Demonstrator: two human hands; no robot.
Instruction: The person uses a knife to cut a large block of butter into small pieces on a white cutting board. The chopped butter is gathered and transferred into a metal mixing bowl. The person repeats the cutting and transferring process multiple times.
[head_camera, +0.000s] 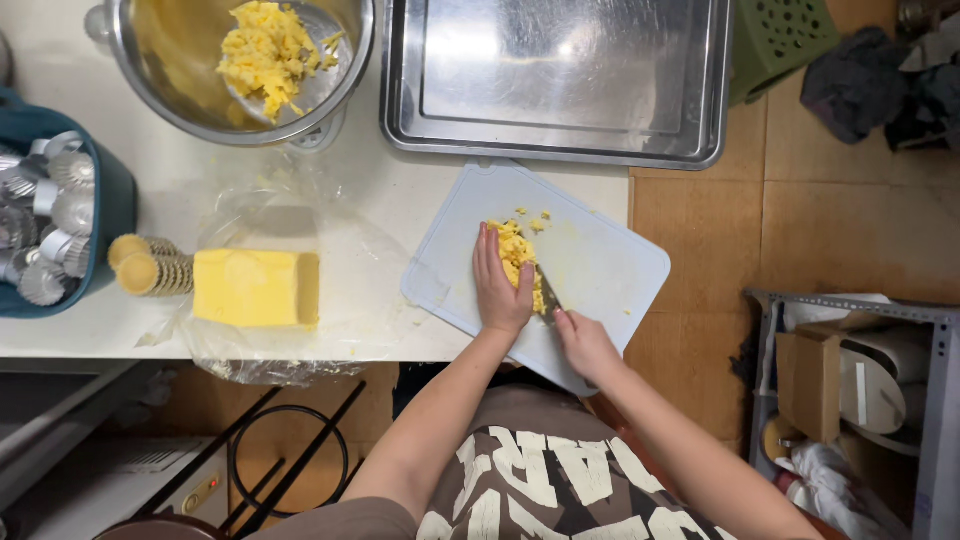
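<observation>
Resting flat, fingers together, the left hand (499, 285) steadies yellow crumbled pieces (516, 252) on the pale cutting board (600, 265). The right hand (583, 340) grips a knife (548, 292) beside them.

Bare cutting board (610, 262) right of the crumbs; tray (560, 150) seemingly close behind.

Left hand (500, 285) lies flat, fingers extended; right hand (585, 342) is curled closed.
</observation>
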